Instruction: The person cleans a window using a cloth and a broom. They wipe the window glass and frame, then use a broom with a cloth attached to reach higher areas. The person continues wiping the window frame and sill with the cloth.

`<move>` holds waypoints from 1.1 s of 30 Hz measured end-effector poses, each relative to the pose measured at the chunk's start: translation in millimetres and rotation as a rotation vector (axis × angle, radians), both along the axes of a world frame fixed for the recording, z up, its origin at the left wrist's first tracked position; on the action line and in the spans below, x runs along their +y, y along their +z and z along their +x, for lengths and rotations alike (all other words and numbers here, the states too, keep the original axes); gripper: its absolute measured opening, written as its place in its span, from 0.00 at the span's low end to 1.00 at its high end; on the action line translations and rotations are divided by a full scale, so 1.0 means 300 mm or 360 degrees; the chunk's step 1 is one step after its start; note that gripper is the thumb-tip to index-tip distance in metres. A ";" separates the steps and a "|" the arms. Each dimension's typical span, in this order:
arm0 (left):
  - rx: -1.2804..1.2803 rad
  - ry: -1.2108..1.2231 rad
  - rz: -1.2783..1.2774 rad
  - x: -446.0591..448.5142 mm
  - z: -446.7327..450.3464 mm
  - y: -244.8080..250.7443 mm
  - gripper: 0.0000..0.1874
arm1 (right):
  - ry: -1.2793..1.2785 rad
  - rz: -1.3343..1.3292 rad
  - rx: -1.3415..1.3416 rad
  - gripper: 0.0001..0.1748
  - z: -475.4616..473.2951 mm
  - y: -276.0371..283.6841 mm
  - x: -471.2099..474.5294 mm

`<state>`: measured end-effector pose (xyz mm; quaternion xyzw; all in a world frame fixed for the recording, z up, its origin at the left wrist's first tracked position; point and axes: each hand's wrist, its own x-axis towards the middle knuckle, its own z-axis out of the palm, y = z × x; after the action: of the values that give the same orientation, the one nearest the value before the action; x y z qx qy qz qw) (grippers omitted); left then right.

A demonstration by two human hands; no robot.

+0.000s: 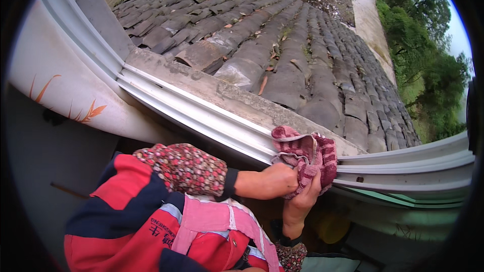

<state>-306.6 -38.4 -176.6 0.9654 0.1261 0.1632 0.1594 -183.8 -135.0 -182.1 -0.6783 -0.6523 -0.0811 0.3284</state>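
Observation:
Both my hands grip a bunched pink and maroon checked cloth (327, 155) with a pale edging. It lies over the white window frame's track (204, 104). My left hand (278, 180), reaching in from the left under a floral oversleeve, is closed around the cloth's near side. Just below and to the right, my right hand (304, 198) holds the cloth from underneath, with its fingers partly hidden by the folds. The two hands are close together at the inner edge of the frame.
Outside the concrete sill (234, 92) slopes a grey tiled roof (280, 53) with fallen leaves. A white curtain (75, 79) with orange leaf prints hangs at left. Sliding-window rails (404, 170) curve away at right, above greenish glass (393, 196). Trees (412, 45) stand beyond.

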 end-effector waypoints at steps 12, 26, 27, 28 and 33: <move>0.0118 0.0221 0.0294 0.053 -0.272 0.085 0.09 | -0.0004 -0.0059 -0.0422 0.18 -0.090 0.029 0.022; 0.0680 0.1557 0.0631 0.287 -1.447 0.058 0.12 | -0.0280 0.0484 -0.0280 0.20 -0.276 0.077 0.088; 0.0872 0.1710 0.0654 0.322 -1.588 0.012 0.12 | -0.0373 0.0433 -0.0313 0.21 -0.263 0.074 0.087; 0.0851 0.1679 0.0615 0.345 -1.669 0.023 0.13 | -0.0442 0.0358 -0.0333 0.21 -0.248 0.065 0.084; 0.0764 0.1585 0.0493 0.412 -1.707 0.051 0.20 | -0.0523 0.0099 -0.0296 0.21 -0.249 0.014 0.054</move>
<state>-818.7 85.3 -161.3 0.8118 0.5728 0.0114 -0.1129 -258.6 -118.7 -177.8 -0.7548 -0.5576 -0.2161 0.2697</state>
